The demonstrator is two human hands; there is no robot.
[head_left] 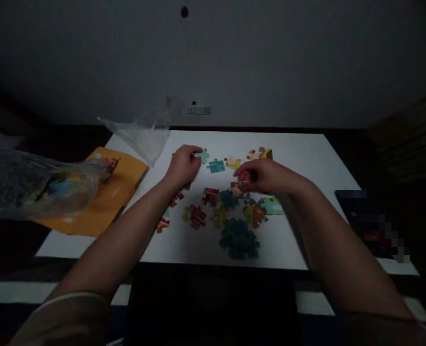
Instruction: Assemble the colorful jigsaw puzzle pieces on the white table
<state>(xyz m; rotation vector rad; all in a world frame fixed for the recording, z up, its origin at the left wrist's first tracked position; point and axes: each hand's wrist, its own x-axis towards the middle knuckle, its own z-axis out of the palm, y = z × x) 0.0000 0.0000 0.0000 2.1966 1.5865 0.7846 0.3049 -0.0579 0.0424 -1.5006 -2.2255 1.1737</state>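
Several colourful jigsaw pieces lie scattered on a white table (pixel 306 154). My left hand (pixel 182 166) reaches over the far pieces, and its fingertips pinch a teal piece (pixel 203 155). To its right lies another teal piece (pixel 217 166). My right hand (pixel 262 176) is curled over a red piece (pixel 242 177) near the middle of the spread and grips it. A joined cluster of dark teal pieces (pixel 239 239) sits near the table's front edge.
An orange board (pixel 106 194) lies at the table's left side, with a clear plastic bag (pixel 36 185) on it. Another clear plastic sheet (pixel 143 134) stands at the back left. A dark blurred object (pixel 369 221) rests at the right edge. The room is dim.
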